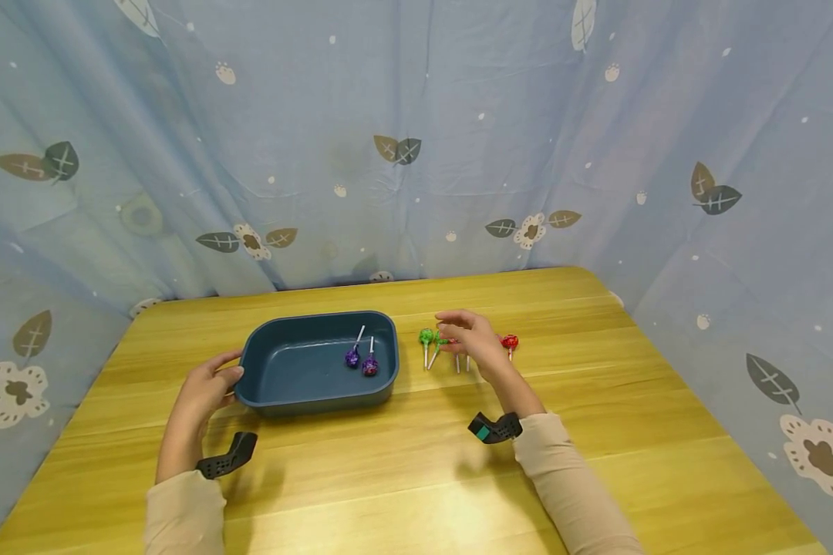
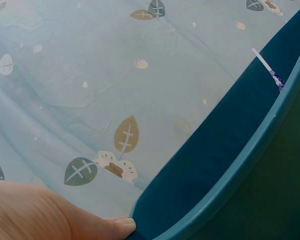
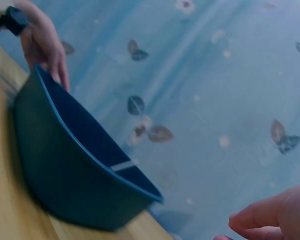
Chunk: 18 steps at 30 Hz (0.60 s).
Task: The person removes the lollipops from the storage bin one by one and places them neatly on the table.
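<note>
A dark blue plastic tray (image 1: 312, 401) stands on the table, with two purple-wrapped lollipops (image 1: 369, 365) lying in its right part. My left hand (image 1: 204, 389) holds the tray's left end, and in the left wrist view the thumb lies at its rim. Over a row of lollipops to the right of the tray hovers my right hand (image 1: 473, 339), its fingers bent loosely and nothing seen between them. At the row's left end are green lollipops (image 1: 426, 338); a red lollipop (image 1: 510, 341) lies at the right end. The hand partly hides those in the middle.
The wooden table (image 1: 361, 478) reaches back to a blue curtain (image 1: 416, 208) patterned with leaves and flowers, which also hangs along both sides. A black band with a mount (image 1: 496, 428) sits on the right wrist, and a similar one (image 1: 229, 456) on the left.
</note>
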{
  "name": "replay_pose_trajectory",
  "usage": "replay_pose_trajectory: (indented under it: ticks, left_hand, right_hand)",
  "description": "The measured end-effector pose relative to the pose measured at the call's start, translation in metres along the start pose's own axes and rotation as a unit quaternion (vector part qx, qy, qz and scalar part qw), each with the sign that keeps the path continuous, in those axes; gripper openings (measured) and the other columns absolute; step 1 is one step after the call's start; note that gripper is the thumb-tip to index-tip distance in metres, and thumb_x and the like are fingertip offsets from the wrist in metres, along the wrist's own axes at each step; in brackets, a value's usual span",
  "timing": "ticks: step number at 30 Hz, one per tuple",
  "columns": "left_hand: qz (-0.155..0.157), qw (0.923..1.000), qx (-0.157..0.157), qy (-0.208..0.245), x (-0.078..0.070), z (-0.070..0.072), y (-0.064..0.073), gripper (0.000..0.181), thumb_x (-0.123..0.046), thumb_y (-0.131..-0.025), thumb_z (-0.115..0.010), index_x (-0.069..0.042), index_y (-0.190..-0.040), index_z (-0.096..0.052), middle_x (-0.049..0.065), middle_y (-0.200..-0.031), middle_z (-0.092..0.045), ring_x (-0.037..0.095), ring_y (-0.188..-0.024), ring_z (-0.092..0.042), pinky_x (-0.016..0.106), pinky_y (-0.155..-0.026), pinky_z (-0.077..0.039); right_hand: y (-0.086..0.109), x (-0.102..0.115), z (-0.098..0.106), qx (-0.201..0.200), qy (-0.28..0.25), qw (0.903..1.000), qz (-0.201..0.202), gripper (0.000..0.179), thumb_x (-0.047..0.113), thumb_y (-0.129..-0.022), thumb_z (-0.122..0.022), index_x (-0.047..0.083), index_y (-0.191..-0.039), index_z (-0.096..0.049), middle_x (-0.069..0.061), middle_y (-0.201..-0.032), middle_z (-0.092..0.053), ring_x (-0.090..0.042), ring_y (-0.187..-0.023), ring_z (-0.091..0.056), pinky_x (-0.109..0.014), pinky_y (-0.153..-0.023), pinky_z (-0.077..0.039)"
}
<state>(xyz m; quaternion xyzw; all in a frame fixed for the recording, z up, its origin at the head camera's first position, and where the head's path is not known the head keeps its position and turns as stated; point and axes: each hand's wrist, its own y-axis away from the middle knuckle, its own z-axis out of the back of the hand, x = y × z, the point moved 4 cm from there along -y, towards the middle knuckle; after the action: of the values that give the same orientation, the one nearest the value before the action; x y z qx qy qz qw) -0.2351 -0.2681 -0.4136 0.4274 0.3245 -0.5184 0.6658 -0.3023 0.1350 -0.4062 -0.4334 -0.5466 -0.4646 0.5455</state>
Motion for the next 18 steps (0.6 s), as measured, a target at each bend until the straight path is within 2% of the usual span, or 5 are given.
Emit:
replay_pose_trajectory:
  ticks: [5,8,12,18]
  left_hand:
    - [-0.001,1.0,0.001,-0.005,0.0,0.0,0.0,0.053,-0.02,-0.105,-0.039,0.0,-0.152,-0.024,0.032,-0.14,-0.042,0.031,-0.11,-0.059,0.036,-0.081,-0.051]
    - [-0.003,0.9999,0.001,-0.01,0.0,0.0,0.0,0.053,-0.02,-0.105,-0.039,0.001,-0.152,-0.024,0.033,-0.14,-0.042,0.031,-0.11,-0.059,0.036,-0.081,-0.051]
    - [-0.005,1.0,0.001,-0.008,0.0,0.001,0.0,0.053,-0.019,-0.105,-0.04,0.002,-0.151,-0.025,0.032,-0.136,-0.046,0.024,-0.101,-0.063,0.034,-0.078,-0.051]
    - [-0.004,1.0,-0.004,0.001,0.0,0.0,0.001,0.052,-0.017,-0.104,-0.041,0.002,-0.151,-0.027,0.03,-0.128,-0.053,0.014,-0.087,-0.064,0.032,-0.074,-0.051]
  right_hand:
    - [-0.003,0.005,-0.028,0.037,-0.015,0.9992,0.004,0.031,0.004,-0.099,-0.053,-0.007,-0.128,-0.055,-0.025,-0.122,-0.053,-0.046,-0.112,-0.05,-0.048,-0.09,-0.048]
    - [-0.006,0.009,-0.044,0.052,-0.009,0.9986,0.006,0.029,0.004,-0.098,-0.054,-0.008,-0.125,-0.057,-0.026,-0.12,-0.055,-0.043,-0.108,-0.054,-0.045,-0.085,-0.051]
    - [-0.009,0.012,-0.065,0.081,0.006,0.9967,0.0,0.028,0.005,-0.098,-0.055,-0.007,-0.123,-0.059,-0.023,-0.118,-0.057,-0.041,-0.108,-0.056,-0.045,-0.084,-0.051]
    - [-0.014,0.014,-0.094,0.135,0.038,0.9901,-0.002,0.028,0.007,-0.099,-0.055,-0.006,-0.123,-0.059,-0.025,-0.119,-0.056,-0.042,-0.107,-0.056,-0.044,-0.085,-0.051]
